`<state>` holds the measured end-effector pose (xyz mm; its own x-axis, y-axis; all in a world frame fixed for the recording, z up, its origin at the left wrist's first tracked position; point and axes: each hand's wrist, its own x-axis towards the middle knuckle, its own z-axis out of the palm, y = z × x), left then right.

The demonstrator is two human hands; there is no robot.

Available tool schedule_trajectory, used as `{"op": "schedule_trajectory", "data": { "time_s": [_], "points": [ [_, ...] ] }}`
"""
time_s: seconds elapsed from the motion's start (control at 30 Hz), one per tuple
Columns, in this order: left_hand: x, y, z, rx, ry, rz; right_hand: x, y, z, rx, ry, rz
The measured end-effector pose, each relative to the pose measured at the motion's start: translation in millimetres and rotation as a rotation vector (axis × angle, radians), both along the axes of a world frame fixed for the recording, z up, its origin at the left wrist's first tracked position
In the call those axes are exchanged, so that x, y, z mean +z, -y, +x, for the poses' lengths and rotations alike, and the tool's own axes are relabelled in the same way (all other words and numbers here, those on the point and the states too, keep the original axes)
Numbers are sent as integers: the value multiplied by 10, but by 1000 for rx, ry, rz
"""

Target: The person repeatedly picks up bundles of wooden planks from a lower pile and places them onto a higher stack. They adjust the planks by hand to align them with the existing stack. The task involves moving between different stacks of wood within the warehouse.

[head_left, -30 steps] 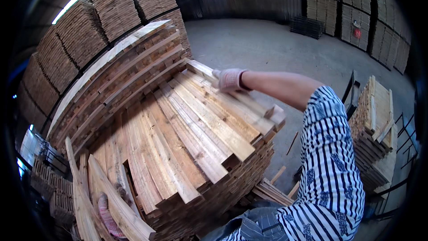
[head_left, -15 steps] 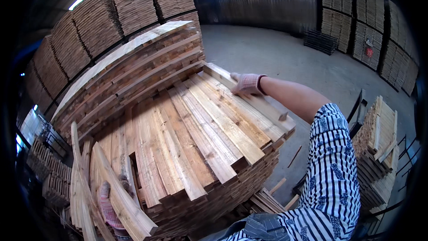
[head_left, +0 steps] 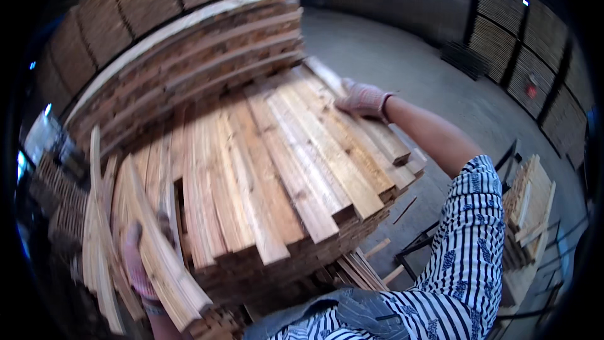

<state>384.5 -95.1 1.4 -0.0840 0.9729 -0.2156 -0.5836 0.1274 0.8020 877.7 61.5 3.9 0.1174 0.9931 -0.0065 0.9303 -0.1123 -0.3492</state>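
Note:
My left hand point(head_left: 137, 264), in a pale knitted glove, is closed round a long wooden plank point(head_left: 165, 249) at the left side of the lumber stack. The plank slants toward me and its near end juts out past the stack. On the far right edge of the stack, my right hand point(head_left: 363, 99), gloved alike, grips a thicker board point(head_left: 385, 138) from above. Its fingertips are partly hidden. Between the hands lies a top layer of planks point(head_left: 251, 170), side by side with uneven near ends. A dark gap point(head_left: 180, 214) shows beside the left plank.
Higher layered timber point(head_left: 207, 56) rises behind the planks. Loose strips point(head_left: 99, 233) lean at the far left. Scrap pieces point(head_left: 362, 271) lie below the near right corner, beside a dark metal frame point(head_left: 418, 245). Another wood pile point(head_left: 525, 204) stands at right; tall stacks point(head_left: 141, 9) line the back.
The whole view has shifted, with the stack's back now higher in it. My right hand stays on the board, which sits slightly differently at the edge. My left hand keeps hold of its plank.

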Motion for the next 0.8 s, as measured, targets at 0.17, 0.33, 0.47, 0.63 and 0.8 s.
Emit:
{"op": "schedule_trajectory", "data": {
  "time_s": [0.17, 0.33, 0.47, 0.63, 0.8],
  "points": [
    [8, -24, -111, -88, 180, 40, 175, 126, 237, 56, -534, 188],
    [-57, 78, -258, -88, 295, 30, 394, 972, -181, -51, -709, 535],
    [-167, 72, -311, -47, 194, 141, 89, 1803, -440, -195, -877, 936],
    [-72, 525, -387, 126, -36, 497, -516, 2508, -937, -429, -1198, 1228],
    [-168, 594, -330, 67, -154, 638, -1142, 2804, -1575, -500, -1047, 1215]
  ]
}}
